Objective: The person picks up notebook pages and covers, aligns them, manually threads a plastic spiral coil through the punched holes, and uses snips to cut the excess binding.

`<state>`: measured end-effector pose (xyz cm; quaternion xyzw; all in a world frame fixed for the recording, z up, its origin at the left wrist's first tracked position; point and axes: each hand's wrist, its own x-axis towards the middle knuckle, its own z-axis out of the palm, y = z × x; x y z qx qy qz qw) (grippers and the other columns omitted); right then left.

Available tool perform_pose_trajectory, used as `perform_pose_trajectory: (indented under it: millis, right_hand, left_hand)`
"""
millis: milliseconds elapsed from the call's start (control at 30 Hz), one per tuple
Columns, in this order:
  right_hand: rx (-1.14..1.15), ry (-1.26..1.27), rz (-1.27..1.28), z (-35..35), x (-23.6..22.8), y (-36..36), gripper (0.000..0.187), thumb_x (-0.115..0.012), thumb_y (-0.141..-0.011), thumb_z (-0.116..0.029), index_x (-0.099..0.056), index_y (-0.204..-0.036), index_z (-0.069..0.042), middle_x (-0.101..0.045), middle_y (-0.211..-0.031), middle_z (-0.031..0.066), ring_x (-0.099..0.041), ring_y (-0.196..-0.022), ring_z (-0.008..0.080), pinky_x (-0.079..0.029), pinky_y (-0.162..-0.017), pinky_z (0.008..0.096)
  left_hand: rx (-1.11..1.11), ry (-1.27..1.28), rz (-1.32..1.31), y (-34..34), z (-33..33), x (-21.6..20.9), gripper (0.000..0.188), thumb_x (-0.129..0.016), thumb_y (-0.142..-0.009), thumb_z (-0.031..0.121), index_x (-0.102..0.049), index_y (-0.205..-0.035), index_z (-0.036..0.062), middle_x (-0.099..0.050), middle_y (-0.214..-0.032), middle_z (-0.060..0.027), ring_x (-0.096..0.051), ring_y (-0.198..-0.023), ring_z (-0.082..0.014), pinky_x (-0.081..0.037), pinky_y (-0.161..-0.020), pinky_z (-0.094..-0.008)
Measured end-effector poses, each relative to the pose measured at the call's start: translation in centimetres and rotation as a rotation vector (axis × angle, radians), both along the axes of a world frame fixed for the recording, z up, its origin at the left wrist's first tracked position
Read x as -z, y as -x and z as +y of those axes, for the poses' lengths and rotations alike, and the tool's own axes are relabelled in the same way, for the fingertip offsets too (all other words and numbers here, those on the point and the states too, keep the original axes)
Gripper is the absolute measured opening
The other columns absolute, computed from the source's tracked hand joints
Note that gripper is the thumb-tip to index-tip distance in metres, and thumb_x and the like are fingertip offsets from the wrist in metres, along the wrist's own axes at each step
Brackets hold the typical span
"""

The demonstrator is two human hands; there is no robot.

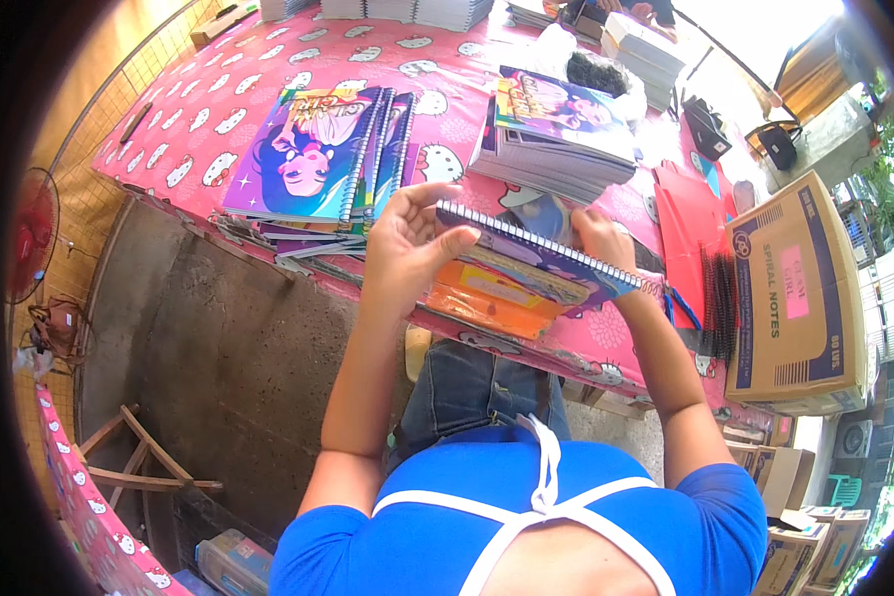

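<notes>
A spiral notebook [551, 260] with a dark purple picture cover is tilted up over the table's near edge, its coil along the top. My left hand [417, 233] is closed on its left end, thumb on the near side. My right hand [603, 240] is behind the notebook's right part, fingers curled; what they grip is hidden. A loose end of red-brown coil [651, 288] sticks out beside my right wrist. Below the notebook lies an orange packet [492, 310]. Left of my left hand is a stack of spiral notebooks [303, 159].
Beyond my hands stands a pile of notebooks without coils showing [556, 149]. To the right are red sheets [680, 223], dark coils [717, 303], blue-handled pliers [683, 308] and a large cardboard box [800, 293]. A fan [32, 235] is at far left.
</notes>
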<state>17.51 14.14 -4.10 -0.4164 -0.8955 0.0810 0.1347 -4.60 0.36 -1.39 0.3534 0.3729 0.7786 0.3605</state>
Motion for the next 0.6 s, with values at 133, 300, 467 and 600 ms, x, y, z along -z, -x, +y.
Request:
perform_pose_trajectory:
  millis: [133,300,467,600]
  right_hand:
    - [-0.057,-0.159,0.177,-2.1,2.1,-6.7,0.050,-0.070,-0.075,-0.025,-0.053,-0.117,-0.003,-0.045,-0.133,0.0232,-0.044,-0.122,0.0409,-0.041,-0.099,0.0452]
    - [0.433,-0.012,-0.069,-4.4,3.8,-19.4,0.058,-0.066,-0.084,-0.034,-0.048,-0.129,-0.002,-0.037,-0.140,0.0219,-0.037,-0.129,0.0372,-0.032,-0.106,0.0445]
    - [0.503,-0.193,-0.139,-6.1,4.9,-19.3,0.045,-0.060,-0.088,-0.031,-0.053,-0.126,-0.008,-0.050,-0.126,0.0170,-0.047,-0.118,0.0343,-0.034,-0.101,0.0468]
    - [0.457,-0.090,0.087,-6.7,2.6,-17.6,0.036,-0.061,-0.085,-0.021,-0.059,-0.119,-0.009,-0.057,-0.105,0.0139,-0.054,-0.102,0.0294,-0.040,-0.091,0.0439]
  left_hand:
    - [-0.310,-0.297,0.802,1.0,-1.1,-4.2,0.029,-0.077,-0.072,0.003,-0.062,-0.096,-0.0002,-0.067,-0.086,-0.0099,-0.062,-0.075,-0.0174,-0.049,-0.071,-0.0281]
    - [-0.858,-0.739,0.741,-3.3,-6.7,-10.5,0.017,-0.078,-0.066,0.006,-0.066,-0.078,0.0039,-0.069,-0.082,-0.0119,-0.065,-0.078,-0.0244,-0.054,-0.071,-0.0342]
    - [-0.135,-0.232,1.100,-5.6,-5.3,-3.8,0.023,-0.075,-0.069,-0.003,-0.069,-0.090,0.0048,-0.069,-0.093,-0.0086,-0.067,-0.079,-0.0233,-0.056,-0.069,-0.0332]
    - [-0.167,-0.149,0.833,-7.3,-3.9,-0.7,0.023,-0.076,-0.068,-0.006,-0.065,-0.087,0.0001,-0.067,-0.098,-0.0141,-0.067,-0.078,-0.0255,-0.055,-0.066,-0.0334]
